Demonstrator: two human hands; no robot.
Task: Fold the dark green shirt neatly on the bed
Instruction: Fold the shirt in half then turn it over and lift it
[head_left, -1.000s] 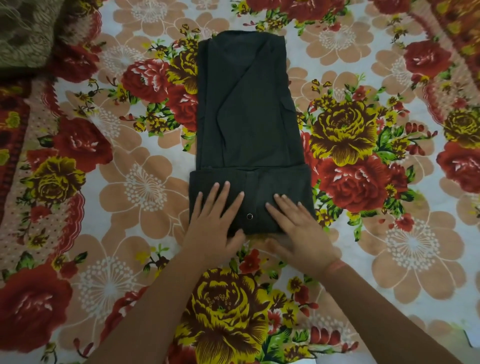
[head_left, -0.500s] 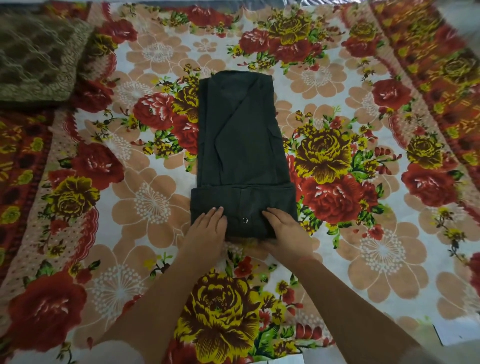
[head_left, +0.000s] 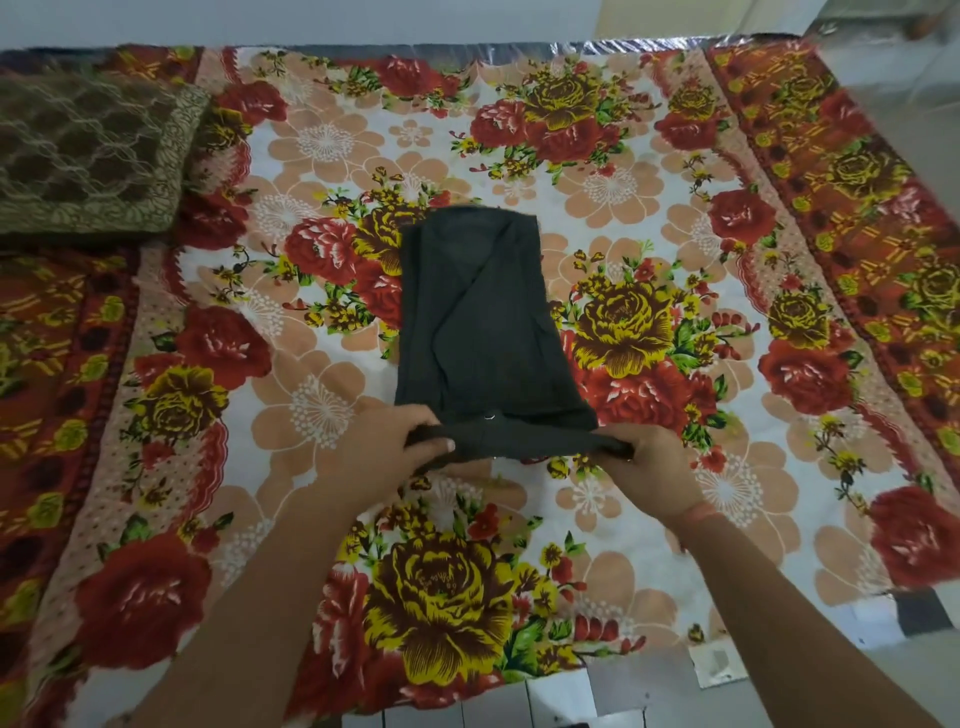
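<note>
The dark green shirt (head_left: 483, 322) lies in a narrow folded strip along the middle of the bed (head_left: 291, 395), its sleeves tucked in. Its near end is doubled over into a thick band and lifted slightly off the sheet. My left hand (head_left: 387, 449) pinches the left corner of that band. My right hand (head_left: 644, 460) grips the right corner. A small metal snap shows on the shirt just above the band.
A floral sheet in red, yellow and peach covers the bed. A brown patterned pillow (head_left: 88, 156) lies at the far left corner. The bed's near edge and pale floor tiles (head_left: 519, 712) show below my forearms. A wall runs behind the far edge.
My hands went from pressing flat on the folded near end to gripping its two corners and raising it. The view has pulled back, showing more of the bed.
</note>
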